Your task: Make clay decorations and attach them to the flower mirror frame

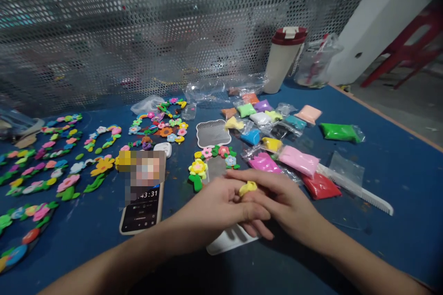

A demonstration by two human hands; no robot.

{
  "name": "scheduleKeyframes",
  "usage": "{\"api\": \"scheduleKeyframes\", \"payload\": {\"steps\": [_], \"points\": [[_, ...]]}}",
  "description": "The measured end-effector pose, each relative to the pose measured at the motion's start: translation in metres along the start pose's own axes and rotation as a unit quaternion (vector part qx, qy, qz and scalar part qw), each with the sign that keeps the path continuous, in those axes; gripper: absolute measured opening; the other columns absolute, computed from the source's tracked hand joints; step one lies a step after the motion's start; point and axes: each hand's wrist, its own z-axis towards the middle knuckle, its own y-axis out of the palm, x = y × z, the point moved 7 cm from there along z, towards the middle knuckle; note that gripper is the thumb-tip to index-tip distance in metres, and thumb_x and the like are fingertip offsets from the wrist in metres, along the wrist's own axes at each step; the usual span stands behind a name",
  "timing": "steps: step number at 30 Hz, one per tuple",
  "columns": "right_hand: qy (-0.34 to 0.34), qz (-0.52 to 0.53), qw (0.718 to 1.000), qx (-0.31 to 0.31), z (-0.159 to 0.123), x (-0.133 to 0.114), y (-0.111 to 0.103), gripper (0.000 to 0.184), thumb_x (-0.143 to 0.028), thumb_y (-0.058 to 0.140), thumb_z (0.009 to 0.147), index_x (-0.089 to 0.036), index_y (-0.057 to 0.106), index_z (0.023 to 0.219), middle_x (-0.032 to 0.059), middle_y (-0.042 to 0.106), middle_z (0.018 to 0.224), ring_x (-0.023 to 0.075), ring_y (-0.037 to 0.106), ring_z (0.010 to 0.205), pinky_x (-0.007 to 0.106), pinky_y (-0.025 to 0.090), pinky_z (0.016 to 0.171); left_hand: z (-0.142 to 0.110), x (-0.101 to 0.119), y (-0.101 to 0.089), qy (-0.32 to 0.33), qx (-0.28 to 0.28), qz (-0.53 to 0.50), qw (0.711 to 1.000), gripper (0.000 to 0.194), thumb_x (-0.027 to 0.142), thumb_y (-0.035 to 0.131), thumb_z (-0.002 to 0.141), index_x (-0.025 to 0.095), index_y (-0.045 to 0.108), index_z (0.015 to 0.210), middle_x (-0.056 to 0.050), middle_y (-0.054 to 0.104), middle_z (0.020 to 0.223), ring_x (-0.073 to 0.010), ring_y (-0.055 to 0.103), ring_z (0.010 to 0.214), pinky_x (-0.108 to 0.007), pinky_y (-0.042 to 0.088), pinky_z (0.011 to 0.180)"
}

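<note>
A small lump of yellow modelling clay (248,188) sits between my two hands, above the table. My left hand (224,203) is curled beneath and beside it, the thumb lying across the front. From the other side my right hand (280,196) closes over it, with thumb and fingers against the clay. Some fingertips overlap and are hidden. Just behind my hands stands a frame decorated with clay flowers (198,167), partly covered by my left hand. Below my hands lies a white flat piece (231,238), mostly blocked from sight.
Several clay packets, such as a pink one (299,160), lie at right beside a white comb (367,196). A phone (143,214) lies left, among flower-decorated pieces (104,166). An undecorated frame (213,133) and a tumbler (285,60) are farther back, before a perforated metal panel (138,32).
</note>
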Motion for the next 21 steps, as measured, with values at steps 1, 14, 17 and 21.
{"api": "scheduleKeyframes", "payload": {"steps": [1, 14, 17, 21], "points": [[0.008, 0.024, 1.0, 0.013, -0.001, -0.001, 0.0, 0.031, -0.018, 0.055, 0.087, -0.03, 0.062, 0.115, 0.0004, 0.07, 0.11, 0.016, 0.067, 0.095, 0.03, 0.058, 0.078, 0.0, 0.0, 0.001, -0.001, 0.001, -0.004, 1.0, 0.014, 0.025, 0.061, 0.072, 0.014, 0.068, 0.066, -0.003, 0.067, 0.062, -0.0114, 0.059, 0.055, -0.021, 0.047, 0.059], [-0.127, -0.087, 0.988, 0.004, -0.014, 0.003, 0.001, 0.056, -0.012, 0.046, 0.091, -0.033, 0.032, 0.141, 0.0013, 0.037, 0.146, 0.02, 0.042, 0.129, 0.039, 0.044, 0.102, -0.001, -0.006, 0.009, 0.039, -0.09, -0.219, 0.971, 0.034, 0.014, 0.069, 0.068, 0.013, 0.064, 0.101, -0.008, 0.066, 0.092, -0.0173, 0.062, 0.086, -0.031, 0.041, 0.088], [-0.078, -0.035, 0.996, 0.005, -0.007, 0.011, 0.001, 0.053, -0.016, 0.04, 0.094, -0.033, 0.026, 0.142, 0.0044, 0.047, 0.139, 0.0192, 0.048, 0.125, 0.04, 0.046, 0.1, -0.004, -0.004, 0.012, 0.038, -0.1, -0.26, 0.96, 0.04, 0.015, 0.072, 0.066, 0.01, 0.062, 0.104, -0.011, 0.064, 0.097, -0.0197, 0.061, 0.092, -0.033, 0.04, 0.091], [-0.025, 0.07, 0.997, -0.002, -0.004, 0.006, 0.003, 0.052, -0.019, 0.036, 0.096, -0.034, 0.02, 0.143, 0.0029, 0.042, 0.143, 0.0179, 0.037, 0.132, 0.043, 0.036, 0.107, -0.006, -0.001, -0.002, 0.033, -0.026, -0.21, 0.977, 0.031, 0.036, 0.058, 0.085, 0.009, 0.061, 0.101, -0.012, 0.063, 0.091, -0.0192, 0.062, 0.082, -0.033, 0.045, 0.079]]}}
